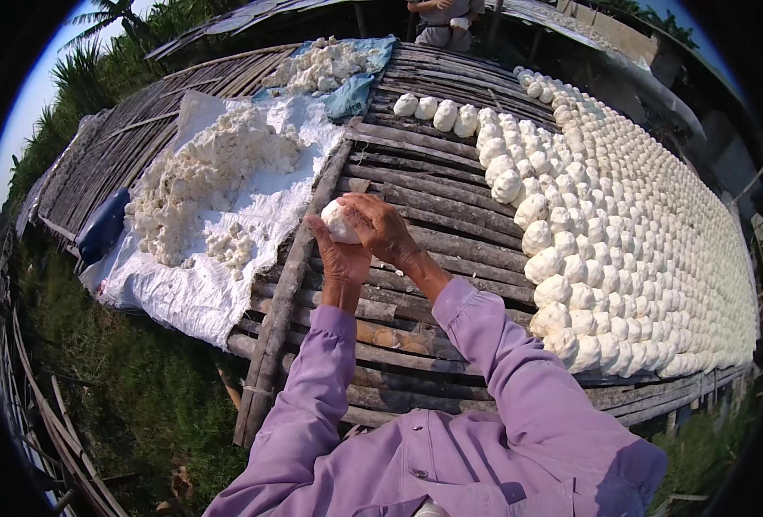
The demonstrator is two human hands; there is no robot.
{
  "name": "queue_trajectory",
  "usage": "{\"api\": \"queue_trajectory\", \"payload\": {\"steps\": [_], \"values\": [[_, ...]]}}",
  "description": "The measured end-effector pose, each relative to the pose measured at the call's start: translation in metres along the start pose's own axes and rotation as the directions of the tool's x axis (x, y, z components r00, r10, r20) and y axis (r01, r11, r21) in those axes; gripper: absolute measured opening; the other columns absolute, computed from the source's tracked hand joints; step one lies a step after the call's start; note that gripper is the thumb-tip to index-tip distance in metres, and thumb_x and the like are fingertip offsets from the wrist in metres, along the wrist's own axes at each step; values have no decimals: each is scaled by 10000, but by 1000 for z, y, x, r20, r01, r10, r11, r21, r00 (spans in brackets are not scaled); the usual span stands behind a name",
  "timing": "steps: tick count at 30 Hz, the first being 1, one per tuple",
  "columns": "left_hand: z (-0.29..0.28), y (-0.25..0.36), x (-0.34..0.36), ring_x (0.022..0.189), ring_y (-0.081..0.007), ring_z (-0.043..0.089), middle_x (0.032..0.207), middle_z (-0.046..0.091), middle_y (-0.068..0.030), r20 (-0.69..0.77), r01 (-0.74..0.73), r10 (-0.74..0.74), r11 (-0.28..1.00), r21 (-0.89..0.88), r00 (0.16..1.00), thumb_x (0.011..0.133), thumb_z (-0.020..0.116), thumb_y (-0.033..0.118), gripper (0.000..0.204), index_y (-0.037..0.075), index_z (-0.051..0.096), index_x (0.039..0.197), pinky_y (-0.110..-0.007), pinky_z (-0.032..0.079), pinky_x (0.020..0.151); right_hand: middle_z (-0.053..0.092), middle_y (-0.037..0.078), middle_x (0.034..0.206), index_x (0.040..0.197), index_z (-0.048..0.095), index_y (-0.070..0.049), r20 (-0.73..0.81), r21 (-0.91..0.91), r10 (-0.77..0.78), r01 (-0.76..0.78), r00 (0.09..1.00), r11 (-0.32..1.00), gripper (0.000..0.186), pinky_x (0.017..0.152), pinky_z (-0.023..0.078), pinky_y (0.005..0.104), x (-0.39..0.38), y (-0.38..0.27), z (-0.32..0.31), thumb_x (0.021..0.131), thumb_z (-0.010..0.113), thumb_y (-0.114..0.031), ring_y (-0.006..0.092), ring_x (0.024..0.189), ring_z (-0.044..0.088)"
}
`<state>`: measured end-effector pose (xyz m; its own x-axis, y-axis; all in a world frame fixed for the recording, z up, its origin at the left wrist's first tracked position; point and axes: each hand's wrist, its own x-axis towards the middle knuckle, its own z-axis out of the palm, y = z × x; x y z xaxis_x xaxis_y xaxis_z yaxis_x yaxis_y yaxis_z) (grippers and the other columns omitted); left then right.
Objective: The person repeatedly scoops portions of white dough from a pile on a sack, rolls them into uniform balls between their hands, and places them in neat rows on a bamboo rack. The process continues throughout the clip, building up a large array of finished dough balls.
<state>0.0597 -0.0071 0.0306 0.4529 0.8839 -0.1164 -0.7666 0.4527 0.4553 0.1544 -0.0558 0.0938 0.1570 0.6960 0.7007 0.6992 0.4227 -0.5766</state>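
Between my two hands is a white dough-like ball [338, 222], held above the bamboo slat platform [416, 198]. My left hand [340, 258] cups it from below and the left, its thumb against the side. Over the top and right side curl the fingers of my right hand [383, 228]. A heap of crumbly off-white material [218, 172] lies to the left on a white woven sheet [200, 297]. To the right, many similar pale balls [588, 258] sit packed in rows on the slats.
Farther back, a second crumbly heap [325, 65] rests on a blue sheet [351, 96]. A dark blue rounded object [103, 226] lies at the sheet's left edge. A pole [291, 293] runs along the platform. Another person [437, 21] stands at the far side.
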Motion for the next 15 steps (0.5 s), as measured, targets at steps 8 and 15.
{"api": "queue_trajectory", "payload": {"steps": [8,15], "values": [[24,15,19,1295,-356,543,1378,557,-164,121,17,-28,996,93,992,811,582,831,1007,63,443,1448,-551,457,1086,709,173,961,991,704,-13,-123,-103,-25,12,992,995,472,743,527,457,47,13,5,1030,514,-443,374,898,672],[6,32,72,1205,-304,593,1315,594,-120,162,65,-71,997,43,984,775,545,891,1087,44,448,1449,-490,518,1013,716,199,1065,1089,704,-12,-356,3,-30,33,934,999,450,829,534,450,63,43,46,1061,477,-400,347,1001,685]]}}
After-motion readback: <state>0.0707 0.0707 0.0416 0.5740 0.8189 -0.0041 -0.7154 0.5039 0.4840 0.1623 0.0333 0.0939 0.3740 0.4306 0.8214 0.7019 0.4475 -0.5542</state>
